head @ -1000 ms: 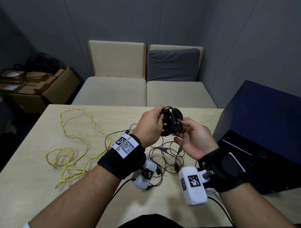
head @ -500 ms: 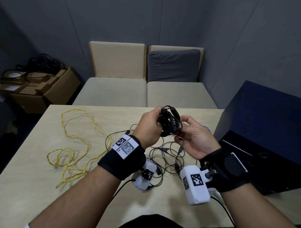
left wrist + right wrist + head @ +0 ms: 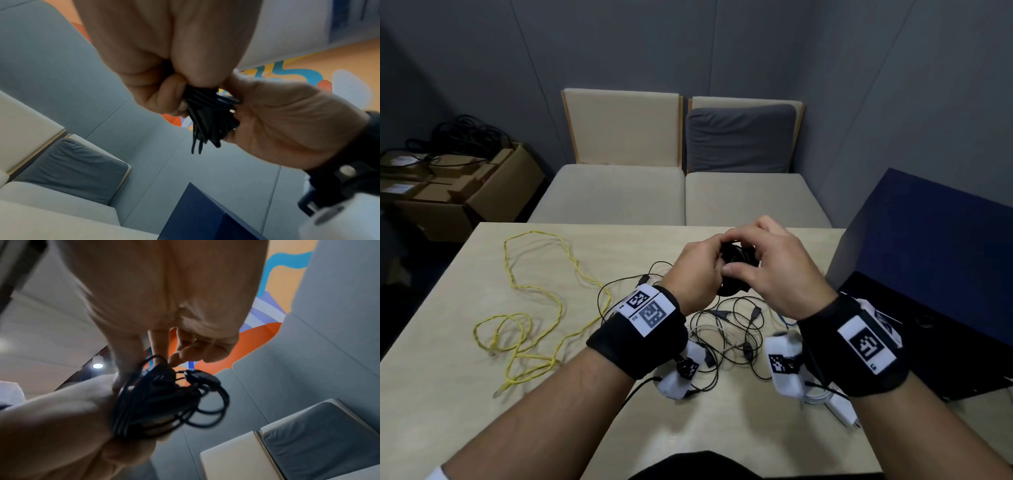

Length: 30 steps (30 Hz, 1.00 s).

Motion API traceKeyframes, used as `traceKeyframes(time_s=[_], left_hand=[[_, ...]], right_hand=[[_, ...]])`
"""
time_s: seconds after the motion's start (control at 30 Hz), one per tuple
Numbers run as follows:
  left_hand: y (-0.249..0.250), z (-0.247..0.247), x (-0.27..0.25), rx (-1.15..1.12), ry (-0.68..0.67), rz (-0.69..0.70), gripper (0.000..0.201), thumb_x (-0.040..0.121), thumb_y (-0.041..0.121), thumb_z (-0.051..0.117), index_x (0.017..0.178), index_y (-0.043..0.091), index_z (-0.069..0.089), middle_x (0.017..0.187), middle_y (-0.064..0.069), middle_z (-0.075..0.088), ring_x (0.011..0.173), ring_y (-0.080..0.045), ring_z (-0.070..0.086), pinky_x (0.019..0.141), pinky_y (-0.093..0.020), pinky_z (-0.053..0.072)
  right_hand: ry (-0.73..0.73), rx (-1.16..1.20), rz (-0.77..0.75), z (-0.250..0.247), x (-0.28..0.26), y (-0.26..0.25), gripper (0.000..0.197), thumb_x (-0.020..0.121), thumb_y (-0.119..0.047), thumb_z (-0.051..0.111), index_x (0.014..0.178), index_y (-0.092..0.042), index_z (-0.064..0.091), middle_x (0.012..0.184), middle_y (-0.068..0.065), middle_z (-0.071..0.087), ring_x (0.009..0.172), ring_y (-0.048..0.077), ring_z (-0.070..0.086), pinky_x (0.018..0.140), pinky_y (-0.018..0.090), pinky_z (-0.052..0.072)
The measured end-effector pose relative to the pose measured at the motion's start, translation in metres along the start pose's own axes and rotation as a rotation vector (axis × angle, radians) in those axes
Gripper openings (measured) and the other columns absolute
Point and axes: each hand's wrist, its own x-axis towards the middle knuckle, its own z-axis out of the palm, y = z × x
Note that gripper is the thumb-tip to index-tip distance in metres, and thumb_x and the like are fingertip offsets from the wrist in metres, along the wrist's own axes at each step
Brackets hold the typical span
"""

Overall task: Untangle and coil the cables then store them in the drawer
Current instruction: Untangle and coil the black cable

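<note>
Together, left hand (image 3: 695, 272) and right hand (image 3: 779, 270) clasp a tight, thin-stranded black cable coil (image 3: 738, 254).

Office meeting booth: grey padded walls (image 3: 859, 85), cushioned bench (image 3: 619, 195), table (image 3: 448, 342)

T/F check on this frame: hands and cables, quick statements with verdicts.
1. The left hand and the right hand both grip the black coiled cable bundle. True.
2. The yellow twisted cable is neatly coiled. False: it lies in loose loops on the light wooden table.
3. The bundle rests on the table. False: it is held above it.
4. A tangle of thin black cables lies on the table below the hands. True.
</note>
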Motion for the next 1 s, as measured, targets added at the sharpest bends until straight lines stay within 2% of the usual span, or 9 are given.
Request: traceKeyframes(time_s=[0.17,0.23,0.3,0.43,0.57,0.67,0.77,0.87,1.0], left_hand=[[-0.002,-0.002,-0.001,0.073,-0.040,-0.004,0.022,0.093,0.008,0.041,0.106,0.006,0.059,0.094,-0.015,0.066,0.086,-0.032,0.059,0.076,-0.038,0.049],[-0.003,-0.001,-0.002,0.132,-0.050,0.009,0.021,0.090,0.005,0.042,0.104,0.006,0.057,0.092,-0.015,0.064,0.082,-0.031,0.058,0.071,-0.035,0.046],[-0.004,0.001,-0.003,0.164,-0.029,0.023,0.022,0.090,0.005,0.041,0.104,0.008,0.057,0.088,-0.014,0.061,0.077,-0.030,0.054,0.068,-0.032,0.042],[-0.001,0.000,-0.004,0.222,-0.021,0.010,0.023,0.094,0.011,0.038,0.112,0.009,0.053,0.087,-0.010,0.054,0.075,-0.026,0.048,0.070,-0.032,0.041],[0.005,0.001,-0.005,0.184,-0.008,0.037,0.021,0.096,0.014,0.038,0.110,0.010,0.052,0.091,-0.011,0.059,0.082,-0.030,0.056,0.069,-0.033,0.042],[0.003,0.004,-0.005,0.083,0.044,0.044,0.023,0.096,0.012,0.041,0.117,0.012,0.052,0.092,-0.005,0.062,0.081,-0.022,0.055,0.068,-0.025,0.036],[0.002,0.002,-0.005,-0.104,0.084,0.025,0.030,0.095,0.010,0.046,0.123,0.018,0.051,0.093,0.000,0.064,0.078,-0.013,0.054,0.070,-0.019,0.041],[0.001,0.002,-0.004,-0.156,0.073,0.060,0.030,0.095,0.012,0.047,0.124,0.020,0.050,0.093,0.001,0.066,0.082,-0.014,0.058,0.077,-0.026,0.046],[-0.003,0.004,-0.006,-0.200,0.079,0.067,0.032,0.094,0.010,0.046,0.121,0.026,0.050,0.069,0.004,0.054,0.058,-0.012,0.045,0.062,-0.028,0.040]], right_hand=[[-0.098,-0.125,-0.009,-0.005,0.007,-0.004,0.026,0.075,-0.022,0.079,0.088,-0.019,0.056,0.082,-0.010,0.047,0.070,0.004,0.043,0.064,0.014,0.032],[-0.113,-0.159,-0.039,-0.006,0.009,-0.009,0.027,0.078,-0.024,0.076,0.084,-0.019,0.050,0.076,-0.011,0.048,0.069,0.009,0.041,0.063,0.023,0.031],[-0.074,-0.153,-0.057,-0.010,0.013,-0.014,0.027,0.079,-0.024,0.075,0.082,-0.019,0.048,0.072,-0.012,0.050,0.067,0.009,0.044,0.060,0.023,0.031],[0.087,0.107,0.036,-0.015,0.020,-0.012,0.032,0.078,-0.022,0.077,0.074,-0.023,0.046,0.063,-0.007,0.054,0.054,0.006,0.046,0.053,0.016,0.037],[0.130,0.316,0.142,-0.012,0.021,-0.004,0.029,0.077,-0.023,0.076,0.073,-0.025,0.048,0.065,0.008,0.059,0.052,0.027,0.054,0.053,0.036,0.049],[0.121,0.541,0.254,-0.009,0.022,0.004,0.027,0.086,-0.009,0.069,0.076,-0.015,0.045,0.064,0.005,0.056,0.046,0.017,0.052,0.048,0.032,0.048],[0.202,0.819,0.354,-0.005,0.022,0.012,0.025,0.093,-0.008,0.060,0.077,-0.013,0.041,0.063,0.006,0.054,0.043,0.012,0.050,0.042,0.025,0.046],[0.297,1.025,0.444,-0.003,0.022,0.018,0.025,0.096,-0.012,0.055,0.077,-0.013,0.040,0.062,0.004,0.056,0.045,0.011,0.051,0.044,0.025,0.048],[0.414,1.078,0.441,-0.009,0.022,0.025,0.023,0.095,-0.010,0.056,0.077,-0.012,0.042,0.057,0.001,0.056,0.046,0.013,0.051,0.044,0.026,0.048]])
